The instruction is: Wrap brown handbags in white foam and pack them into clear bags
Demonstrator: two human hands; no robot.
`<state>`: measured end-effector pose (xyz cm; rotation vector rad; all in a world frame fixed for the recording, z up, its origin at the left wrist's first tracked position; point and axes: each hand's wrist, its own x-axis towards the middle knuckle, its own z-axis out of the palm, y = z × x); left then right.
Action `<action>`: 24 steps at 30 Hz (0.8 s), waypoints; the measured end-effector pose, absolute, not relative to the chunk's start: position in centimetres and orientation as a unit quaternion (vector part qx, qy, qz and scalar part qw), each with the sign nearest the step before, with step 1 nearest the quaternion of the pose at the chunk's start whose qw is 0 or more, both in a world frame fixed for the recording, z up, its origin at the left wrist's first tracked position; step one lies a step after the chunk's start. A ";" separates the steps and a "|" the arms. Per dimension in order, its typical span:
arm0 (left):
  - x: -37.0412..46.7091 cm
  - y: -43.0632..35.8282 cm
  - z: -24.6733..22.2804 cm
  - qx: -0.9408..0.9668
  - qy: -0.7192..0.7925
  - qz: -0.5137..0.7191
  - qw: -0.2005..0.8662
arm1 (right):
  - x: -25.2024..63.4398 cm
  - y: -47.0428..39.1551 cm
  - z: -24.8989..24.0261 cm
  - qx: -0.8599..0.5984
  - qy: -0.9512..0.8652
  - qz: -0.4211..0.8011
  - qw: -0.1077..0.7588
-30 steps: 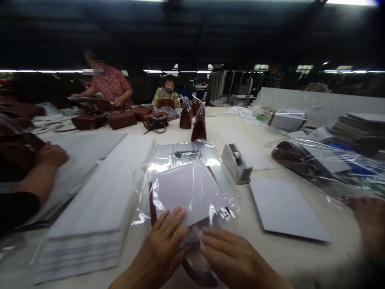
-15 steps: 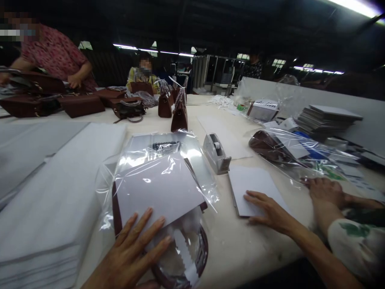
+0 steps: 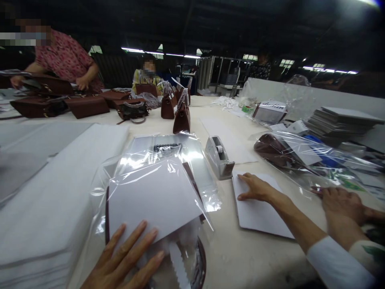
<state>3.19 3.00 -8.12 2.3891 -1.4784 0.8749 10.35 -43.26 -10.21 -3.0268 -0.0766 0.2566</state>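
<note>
My left hand (image 3: pixel 126 257) lies with fingers spread on a white card (image 3: pixel 153 196) inside a clear plastic bag (image 3: pixel 98 188). Beneath the card, the brown edges of a handbag (image 3: pixel 192 178) show, and its wrapped handle (image 3: pixel 201 261) curves toward me. To the right, my right hand (image 3: pixel 255 188) rests on a small stack of white cards (image 3: pixel 261 214). Its thumb and forefinger are apart near the stack's left edge. A grey tape dispenser (image 3: pixel 221 158) stands just beyond that stack. Under the far end of the bagged handbag lie flat clear plastic bags (image 3: pixel 144 144).
White foam sheets (image 3: pixel 57 188) cover the left side. A co-worker's hand (image 3: pixel 343 206) touches another bagged handbag (image 3: pixel 275 150) at right. Brown handbags (image 3: pixel 87 105) and two seated or standing co-workers are across the table. Grey boards (image 3: pixel 343 124) are stacked at far right.
My right hand has slid forward and left over the card stack, and its white sleeve now shows. My left hand and the bagged handbag have shifted slightly left and nearer.
</note>
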 end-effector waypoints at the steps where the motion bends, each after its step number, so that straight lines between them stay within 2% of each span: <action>1: 3.1 2.9 -8.0 0.807 -0.500 0.297 0.099 | 10.3 -43.1 -10.1 -0.995 -0.021 0.088 0.050; 10: 1.0 0.6 -7.8 0.789 -0.465 0.354 0.191 | 10.8 -42.1 -9.9 -0.993 0.005 0.108 0.038; 19: 0.9 -0.2 -8.9 0.760 -0.530 0.330 0.182 | 10.5 -39.9 -8.1 -0.999 0.025 0.042 0.013; 24: 0.4 -0.2 -7.6 0.791 -0.524 0.262 0.175 | 8.8 -38.1 -3.0 -0.997 0.004 -0.025 0.067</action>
